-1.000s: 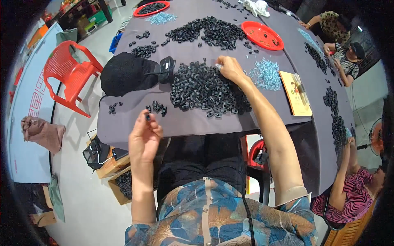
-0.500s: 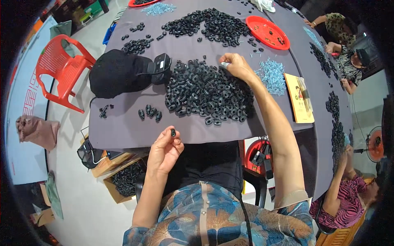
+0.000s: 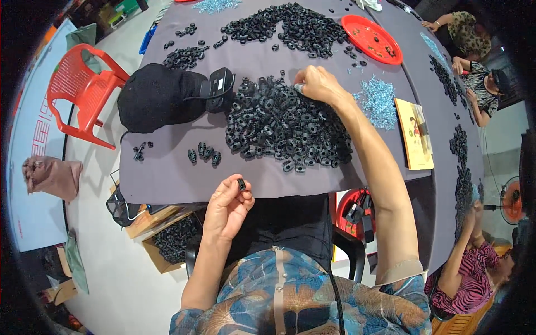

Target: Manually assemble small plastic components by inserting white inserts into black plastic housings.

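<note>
My left hand (image 3: 228, 207) is raised at the table's front edge, palm up. Its thumb and fingers pinch a small black plastic piece (image 3: 241, 185) with a hole in its end. Over the far right edge of a big heap of similar black oval pieces (image 3: 285, 131) is my right hand (image 3: 319, 85), back upward, fingers curled together. Something pale shows at its fingertips, too small to make out. Right of that forearm lies a pile of tiny shiny light-blue bits (image 3: 377, 103). Several black pieces (image 3: 204, 153) sit apart, left of the heap.
A black cap (image 3: 159, 97) with a device attached lies left of the heap. Beyond are another black heap (image 3: 285, 28) and a red tray (image 3: 371, 39). A yellow booklet (image 3: 414, 134) lies at right. Co-workers sit along the right; a red chair (image 3: 86, 92) stands at left.
My right hand has shifted slightly left along the heap's far edge, fingers still curled. My left hand keeps its pinch on the black piece, hardly moved. The view has shifted a little.
</note>
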{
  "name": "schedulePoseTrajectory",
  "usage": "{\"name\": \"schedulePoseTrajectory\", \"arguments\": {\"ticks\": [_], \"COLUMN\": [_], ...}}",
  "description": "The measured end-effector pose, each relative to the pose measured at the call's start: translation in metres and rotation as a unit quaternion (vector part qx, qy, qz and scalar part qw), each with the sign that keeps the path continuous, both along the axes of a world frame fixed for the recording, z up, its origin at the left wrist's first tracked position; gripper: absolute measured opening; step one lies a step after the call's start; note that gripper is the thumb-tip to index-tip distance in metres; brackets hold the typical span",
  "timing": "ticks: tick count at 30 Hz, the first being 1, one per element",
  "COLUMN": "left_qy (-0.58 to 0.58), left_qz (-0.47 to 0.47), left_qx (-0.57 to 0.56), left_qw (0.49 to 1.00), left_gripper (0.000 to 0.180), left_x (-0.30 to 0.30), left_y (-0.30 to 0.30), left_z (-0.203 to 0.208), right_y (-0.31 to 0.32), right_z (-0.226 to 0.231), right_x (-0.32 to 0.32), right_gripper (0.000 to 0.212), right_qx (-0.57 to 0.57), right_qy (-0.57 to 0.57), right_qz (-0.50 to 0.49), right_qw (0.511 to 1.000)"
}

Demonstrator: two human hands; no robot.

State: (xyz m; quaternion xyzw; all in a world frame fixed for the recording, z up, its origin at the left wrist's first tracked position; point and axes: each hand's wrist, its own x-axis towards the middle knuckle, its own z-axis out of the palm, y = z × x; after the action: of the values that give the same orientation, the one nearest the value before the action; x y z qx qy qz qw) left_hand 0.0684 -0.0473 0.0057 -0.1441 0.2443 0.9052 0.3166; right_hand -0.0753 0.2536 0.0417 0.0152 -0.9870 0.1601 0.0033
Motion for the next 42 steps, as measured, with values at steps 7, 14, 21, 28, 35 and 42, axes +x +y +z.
{"name": "schedulePoseTrajectory", "arguments": {"ticks": [7,14,21,28,35,42], "left_qy": [0.001,0.005,0.001,0.039,0.113,0.17], "left_qz": [0.003,0.005,0.014,0.023,-0.026,-0.049], "left_qx": [-0.005,-0.013,-0.027,-0.019,0.042,0.025], "left_qw": [1.0,1.0,1.0,0.999,0.992,0.984], "left_gripper": [0.013,0.011,0.016,0.014,0.014,0.015], "left_x": [-0.002,0.002,0.002,0.017,0.054,0.076], "left_y": [0.001,-0.001,0.002,0.002,0.014,0.032], "left_z": [0.001,0.0,-0.002,0.015,0.053,0.067], "right_y": [-0.013,-0.02,-0.012,-0.103,-0.135,-0.137], "right_z": [-0.002,-0.006,0.013,0.048,0.04,0.053], "right_x": [-0.004,0.006,0.034,0.156,0.244,0.283], "right_gripper": [0.025,0.021,0.015,0.022,0.017,0.015], "right_qx": [0.111,0.118,-0.057,-0.497,-0.65,-0.658], "right_qy": [-0.01,0.002,0.162,0.041,0.089,0.141], "right_qz": [-0.012,-0.015,-0.058,-0.017,-0.041,-0.063], "right_qw": [0.994,0.993,0.983,0.867,0.754,0.737]}}
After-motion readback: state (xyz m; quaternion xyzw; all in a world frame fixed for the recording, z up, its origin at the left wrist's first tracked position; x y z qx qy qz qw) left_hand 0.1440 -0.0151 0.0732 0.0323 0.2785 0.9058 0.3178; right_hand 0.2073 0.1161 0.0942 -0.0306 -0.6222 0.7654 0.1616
